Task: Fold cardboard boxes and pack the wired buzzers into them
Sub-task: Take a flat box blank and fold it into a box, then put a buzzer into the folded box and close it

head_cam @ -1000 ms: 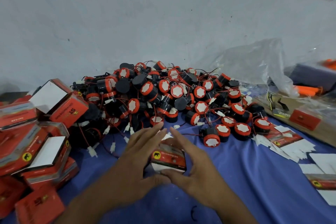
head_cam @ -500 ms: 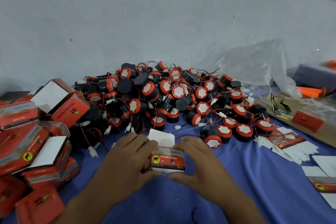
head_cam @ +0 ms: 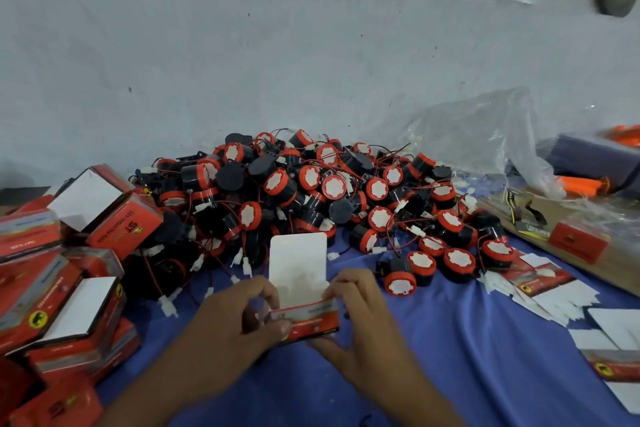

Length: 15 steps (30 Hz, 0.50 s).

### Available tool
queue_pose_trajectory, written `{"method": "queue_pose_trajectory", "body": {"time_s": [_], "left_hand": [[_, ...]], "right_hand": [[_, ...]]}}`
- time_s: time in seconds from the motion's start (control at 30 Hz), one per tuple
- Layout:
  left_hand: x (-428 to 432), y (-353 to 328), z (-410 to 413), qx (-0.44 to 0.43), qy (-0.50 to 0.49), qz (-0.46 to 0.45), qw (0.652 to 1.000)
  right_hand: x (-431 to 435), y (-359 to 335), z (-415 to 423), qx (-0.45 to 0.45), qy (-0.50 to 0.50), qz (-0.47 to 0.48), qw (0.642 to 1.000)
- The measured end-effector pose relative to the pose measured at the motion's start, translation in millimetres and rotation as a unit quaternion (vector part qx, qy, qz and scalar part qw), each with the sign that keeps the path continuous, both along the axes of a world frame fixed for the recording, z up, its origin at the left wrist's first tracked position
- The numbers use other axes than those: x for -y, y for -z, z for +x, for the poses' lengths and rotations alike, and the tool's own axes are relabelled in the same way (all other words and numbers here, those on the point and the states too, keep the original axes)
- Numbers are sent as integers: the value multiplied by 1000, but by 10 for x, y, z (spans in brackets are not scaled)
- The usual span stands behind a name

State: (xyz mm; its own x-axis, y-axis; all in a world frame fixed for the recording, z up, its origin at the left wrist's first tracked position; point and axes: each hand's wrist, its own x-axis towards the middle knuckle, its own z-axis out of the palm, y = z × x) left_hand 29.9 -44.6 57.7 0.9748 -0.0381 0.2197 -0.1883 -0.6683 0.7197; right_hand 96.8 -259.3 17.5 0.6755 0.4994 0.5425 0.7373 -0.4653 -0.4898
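Note:
A small red cardboard box (head_cam: 306,319) sits low over the blue cloth (head_cam: 467,350), its white lid flap (head_cam: 298,263) standing upright and open. My left hand (head_cam: 228,326) grips the box's left side, fingers curled over its top edge. My right hand (head_cam: 363,322) pinches the box's right side, thumb underneath. Behind the box lies a big heap of black and red wired buzzers (head_cam: 311,194) with white connectors. One buzzer (head_cam: 400,279) lies just right of my right hand.
Several folded red boxes (head_cam: 59,288) are piled at the left, some with open white flaps. Flat unfolded box blanks (head_cam: 554,291) lie at the right. A clear plastic bag (head_cam: 485,139) and a brown cardboard sheet (head_cam: 571,236) sit at the back right. A grey wall stands behind.
The box's white lid flap has swung up and stands open. Both hands have shifted from cupping the box to gripping its sides.

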Motion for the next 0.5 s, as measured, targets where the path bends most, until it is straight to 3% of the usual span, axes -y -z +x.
{"method": "queue_pose_trajectory", "body": {"time_s": [0.1,0.17,0.3,0.4,0.5], "left_hand": [[-116,36,34,63,-84,-31,994],[-172,84,72,102,-155,-67,980],[-173,349,152,84,-178,-132,972],[-152,516,184,55,-134,-199,969],[-176,632,230,64,-103,-309,943]], "right_hand": [[-76,74,-8,-170,0,109,979],[-165,170,-5,-216,-19,85,972],[-360,280,-7,-109,-94,-122,982],[-390,273,0,-77,-99,-111,986],[-405,282,-25,-71,-103,-106,986]]}}
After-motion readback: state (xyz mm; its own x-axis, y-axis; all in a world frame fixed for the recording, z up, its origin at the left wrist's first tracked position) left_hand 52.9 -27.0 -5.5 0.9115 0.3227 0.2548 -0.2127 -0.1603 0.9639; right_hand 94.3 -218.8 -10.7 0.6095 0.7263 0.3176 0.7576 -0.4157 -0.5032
